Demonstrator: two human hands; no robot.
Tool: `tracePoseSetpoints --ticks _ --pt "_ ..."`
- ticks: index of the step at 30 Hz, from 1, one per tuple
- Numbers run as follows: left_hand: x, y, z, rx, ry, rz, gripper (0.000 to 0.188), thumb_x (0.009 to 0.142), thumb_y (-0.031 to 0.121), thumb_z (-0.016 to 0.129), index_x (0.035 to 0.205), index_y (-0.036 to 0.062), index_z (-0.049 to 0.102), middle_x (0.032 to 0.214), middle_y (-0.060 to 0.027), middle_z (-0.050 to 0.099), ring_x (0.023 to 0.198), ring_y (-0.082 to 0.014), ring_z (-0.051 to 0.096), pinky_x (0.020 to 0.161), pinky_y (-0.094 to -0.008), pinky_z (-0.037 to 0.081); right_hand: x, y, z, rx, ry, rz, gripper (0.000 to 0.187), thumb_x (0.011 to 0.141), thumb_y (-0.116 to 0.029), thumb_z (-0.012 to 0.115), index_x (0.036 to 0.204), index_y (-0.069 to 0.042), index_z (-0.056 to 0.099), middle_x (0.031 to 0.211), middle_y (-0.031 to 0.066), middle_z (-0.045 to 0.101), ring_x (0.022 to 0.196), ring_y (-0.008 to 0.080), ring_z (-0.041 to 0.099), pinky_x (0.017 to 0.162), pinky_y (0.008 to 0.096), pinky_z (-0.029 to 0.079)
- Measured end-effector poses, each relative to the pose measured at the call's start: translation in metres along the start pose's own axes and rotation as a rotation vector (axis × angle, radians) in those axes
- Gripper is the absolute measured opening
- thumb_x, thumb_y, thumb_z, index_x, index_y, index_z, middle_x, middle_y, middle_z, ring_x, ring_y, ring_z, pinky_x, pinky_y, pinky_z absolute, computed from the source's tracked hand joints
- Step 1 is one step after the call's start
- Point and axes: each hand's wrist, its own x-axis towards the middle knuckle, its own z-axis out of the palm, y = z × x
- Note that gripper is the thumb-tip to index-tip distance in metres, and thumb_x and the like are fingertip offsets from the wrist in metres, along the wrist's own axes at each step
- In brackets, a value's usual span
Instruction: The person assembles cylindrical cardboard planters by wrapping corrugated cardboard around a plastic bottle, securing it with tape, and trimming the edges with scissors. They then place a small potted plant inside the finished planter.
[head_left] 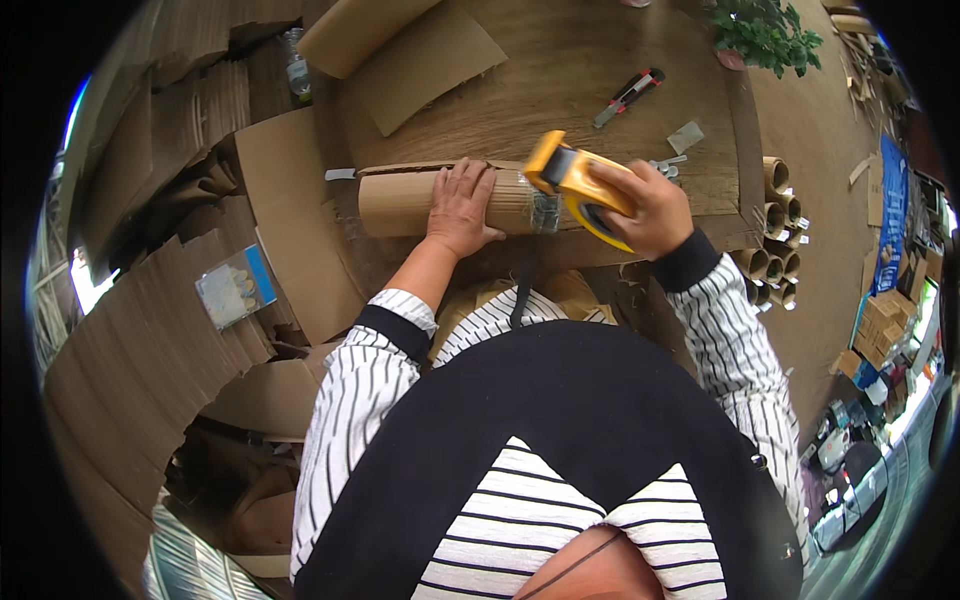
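Note:
A rolled tube of corrugated cardboard [395,205] lies crosswise at the near edge of the wooden table [600,150]. My left hand [462,208] rests flat on top of it, fingers stretched and slightly apart, pressing on the roll. Clear tape [545,212] wraps around the roll near its right end. In my right hand [655,210] is a yellow tape dispenser [575,180], gripped by its handle. Its head is just above the taped end; whether tape still runs from it to the roll, I cannot tell.
A red and black utility knife [630,97] lies farther back on the table, near a small clear packet [686,136]. Loose cardboard [425,75] covers the back left. Cardboard stacks [140,330] crowd my left side. Several cardboard tubes [775,215] stand beyond the table's right edge, and a potted plant [770,35] sits behind.

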Motion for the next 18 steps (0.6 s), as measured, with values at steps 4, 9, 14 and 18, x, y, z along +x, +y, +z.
tracePoseSetpoints --ticks 4,9,14,18 --pt "-0.001 -0.002 0.015 -0.047 0.067 -0.057 0.123 0.053 0.047 0.09 0.151 0.0078 0.027 0.149 -0.013 0.038 0.143 -0.0309 0.03 0.119 -0.0495 0.018 0.043 -0.039 0.032 -0.288 -0.31 -0.166 0.031 0.077 -0.021 0.073 0.107 -0.018 0.071 0.091 0.0118 0.065 0.082 0.0289 0.068 0.068 0.0399 0.056" --pt "-0.007 0.004 0.025 -0.035 0.13 -0.099 0.125 0.051 0.044 0.092 0.151 0.0081 0.025 0.148 -0.0141 0.04 0.141 -0.0305 0.033 0.119 -0.0472 0.02 0.042 -0.023 0.022 -0.6 -0.68 -0.245 0.019 0.079 -0.018 0.066 0.097 -0.016 0.071 0.088 0.0112 0.068 0.091 0.0269 0.069 0.07 0.041 0.056" --pt "0.002 0.001 0.019 -0.066 0.098 -0.078 0.122 0.055 0.04 0.092 0.154 0.0188 0.023 0.149 -0.009 0.039 0.143 -0.0289 0.03 0.118 -0.0512 0.019 -0.021 0.103 -0.033 -0.819 -0.648 -0.1 0.029 0.077 -0.017 0.07 0.105 -0.025 0.073 0.089 0.0077 0.065 0.086 0.0244 0.068 0.068 0.0392 0.055" --pt "0.004 -0.001 0.016 -0.107 0.073 -0.147 0.121 0.055 0.038 0.092 0.154 0.0187 0.025 0.149 -0.0081 0.039 0.142 -0.0298 0.03 0.117 -0.0522 0.021 -0.032 0.088 -0.047 -0.403 -0.185 -0.186 0.06 0.072 -0.016 0.078 0.128 -0.028 0.062 0.086 0.0073 0.057 0.08 0.0272 0.065 0.064 0.0397 0.053"
